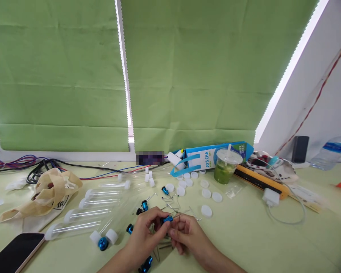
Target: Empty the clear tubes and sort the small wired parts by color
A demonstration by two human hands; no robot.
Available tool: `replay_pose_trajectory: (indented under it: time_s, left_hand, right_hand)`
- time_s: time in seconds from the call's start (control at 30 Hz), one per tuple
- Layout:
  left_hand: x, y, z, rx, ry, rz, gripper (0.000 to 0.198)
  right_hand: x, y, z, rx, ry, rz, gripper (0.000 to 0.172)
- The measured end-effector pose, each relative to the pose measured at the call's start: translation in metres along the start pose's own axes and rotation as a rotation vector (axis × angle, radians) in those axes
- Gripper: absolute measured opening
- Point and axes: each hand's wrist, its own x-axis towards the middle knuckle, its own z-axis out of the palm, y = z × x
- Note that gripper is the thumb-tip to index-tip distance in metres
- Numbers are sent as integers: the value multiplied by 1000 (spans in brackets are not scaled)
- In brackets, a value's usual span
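Observation:
My left hand (pixel 149 229) is closed round a small blue metal fitting (pixel 168 219) with a dark part, pinched between thumb and fingers. Fingertips of my right hand (pixel 187 232) are pressed together at the fitting's right end; a thin metal rod shows by them, but what they grip is mostly hidden. Similar blue-and-black fittings lie around: one (pixel 165 190) beyond the hands, one (pixel 144 205) left of them, and one (pixel 146 264) below my left wrist. L-shaped hex keys (pixel 194 213) are scattered on the table, some partly under my hands.
Clear tubes with white caps (pixel 85 214) lie at left, near a phone (pixel 17 252) and a crumpled beige bag (pixel 49 191). White discs (pixel 206 211) are spread behind my hands. A green drink cup (pixel 226 167), blue bag (pixel 199 161) and orange power strip (pixel 260 182) stand beyond.

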Motion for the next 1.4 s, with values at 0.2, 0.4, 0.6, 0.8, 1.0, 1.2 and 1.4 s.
replay_pose_trajectory:
  time_s: [0.2,0.4,0.6,0.8,1.0,1.2,1.4]
  left_hand:
    - [0,-3,-1,52,18,-3,14]
    - [0,1,-2,50,-29,14,16]
    - [-1,0,-1,30,-65,32,16]
    - [-2,-4,0,64,-53,24,16]
    - [-1,-1,0,83,9,17,16]
    - [0,6,-2,89,-11,18,17]
    - [-1,6,-4,132,-37,101,19]
  right_hand:
    - [-2,3,0,-10,20,-5,39]
    - [-4,2,3,121,112,3,40]
    - [-1,-1,2,79,17,29,42]
    - [-1,-1,-1,46,14,49,44]
    - [-2,0,-2,55,-61,34,37]
    - [-4,2,2,125,144,20,41]
    - [-2,-5,1,69,69,68,40]
